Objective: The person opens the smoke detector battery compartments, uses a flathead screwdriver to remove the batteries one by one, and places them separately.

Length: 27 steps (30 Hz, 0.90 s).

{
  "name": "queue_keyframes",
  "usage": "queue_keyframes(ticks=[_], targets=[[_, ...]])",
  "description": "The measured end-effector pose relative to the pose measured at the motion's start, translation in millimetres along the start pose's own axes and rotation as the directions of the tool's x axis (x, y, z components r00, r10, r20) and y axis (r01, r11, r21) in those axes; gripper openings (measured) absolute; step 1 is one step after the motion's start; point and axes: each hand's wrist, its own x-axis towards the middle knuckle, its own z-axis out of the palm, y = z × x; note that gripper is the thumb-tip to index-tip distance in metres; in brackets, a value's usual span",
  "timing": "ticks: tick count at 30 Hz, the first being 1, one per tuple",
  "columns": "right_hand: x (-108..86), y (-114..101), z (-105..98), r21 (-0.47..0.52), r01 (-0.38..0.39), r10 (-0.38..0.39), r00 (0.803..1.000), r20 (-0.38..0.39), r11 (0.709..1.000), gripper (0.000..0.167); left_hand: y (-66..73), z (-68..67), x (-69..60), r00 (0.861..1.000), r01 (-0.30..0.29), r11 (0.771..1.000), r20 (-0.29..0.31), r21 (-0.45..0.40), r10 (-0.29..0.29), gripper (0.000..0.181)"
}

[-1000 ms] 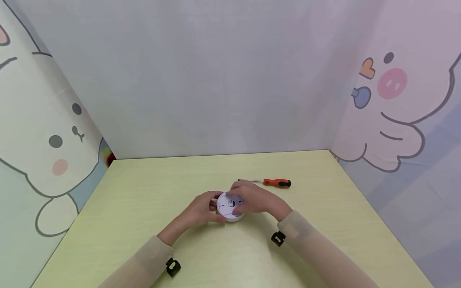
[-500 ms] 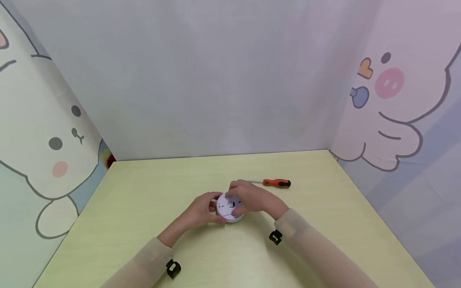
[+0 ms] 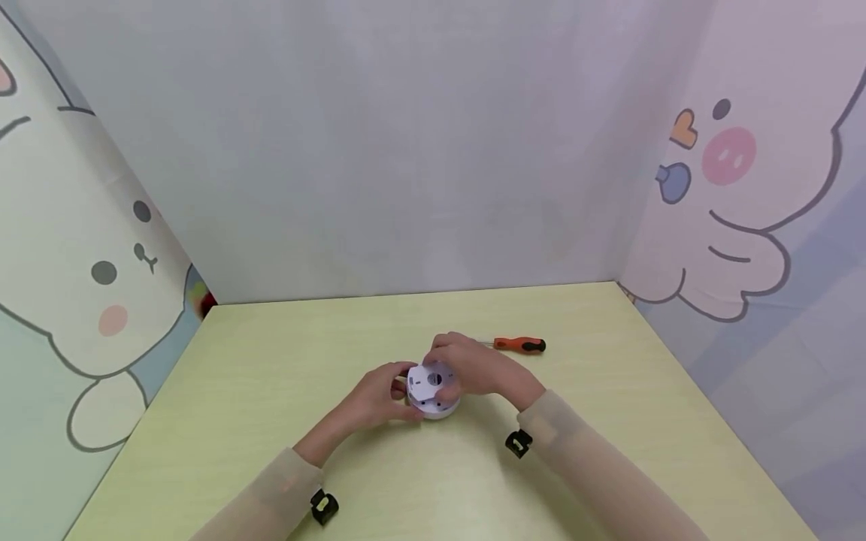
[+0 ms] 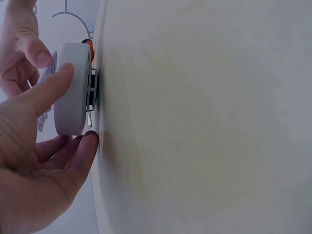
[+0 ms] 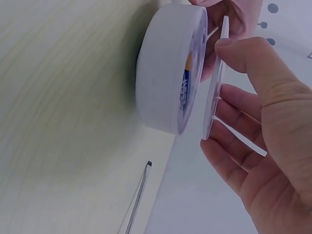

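A round white device (image 3: 440,412) stands at the middle of the table. My left hand (image 3: 379,396) grips its side, thumb on the rim in the left wrist view, where a dark slotted part (image 4: 91,90) shows underneath. My right hand (image 3: 473,366) pinches a thin white plate (image 3: 421,382) by its edges. In the right wrist view the plate (image 5: 215,83) stands apart from the device body (image 5: 163,68), with a blue and orange battery-like piece (image 5: 185,85) visible inside the body.
Behind my right hand lies a screwdriver with a red and black handle (image 3: 519,345), its shaft partly hidden. The pale yellow table (image 3: 304,338) ends at a light curtain (image 3: 406,150) with cartoon animals at both sides.
The plate has lifted off the device body with my right hand, uncovering the inside. My left hand keeps its grip on the body.
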Motion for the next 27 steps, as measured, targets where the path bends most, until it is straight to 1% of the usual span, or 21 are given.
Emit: queue_keyframes(ticks=[5, 12, 15, 20, 24, 27], targets=[[-7.6, 3, -8, 0.026, -0.015, 0.015, 0.999, -0.029, 1.0, 0.048, -0.9, 0.1, -1.4, 1.0, 0.003, 1.0, 0.001, -0.011, -0.003, 0.087], [-21.4, 15, -17, 0.032, -0.034, 0.036, 0.997, -0.072, 0.999, 0.051, -3.3, -2.5, -1.8, 1.0, 0.025, 0.999, -0.017, -0.024, -0.025, 0.083], [-31.7, 23, -22, 0.024, -0.041, 0.044, 0.994, -0.102, 0.999, 0.051, -2.8, -2.1, -0.5, 1.0, 0.023, 0.999, -0.01, -0.023, -0.024, 0.084], [-51.1, 37, -29, 0.0, -0.035, 0.035, 0.988, -0.151, 0.999, 0.049, -1.8, -0.3, 2.2, 1.0, 0.024, 0.999, -0.002, -0.023, -0.024, 0.084], [-67.5, 50, -32, 0.002, -0.042, 0.041, 0.984, -0.171, 0.999, 0.048, -1.4, 0.6, 2.7, 1.0, 0.028, 0.999, 0.001, -0.028, -0.027, 0.083], [-80.3, 61, -33, -0.004, -0.066, 0.064, 0.983, -0.175, 0.998, 0.047, -1.7, 1.5, 2.4, 1.0, 0.03, 0.999, 0.002, -0.025, -0.03, 0.083]])
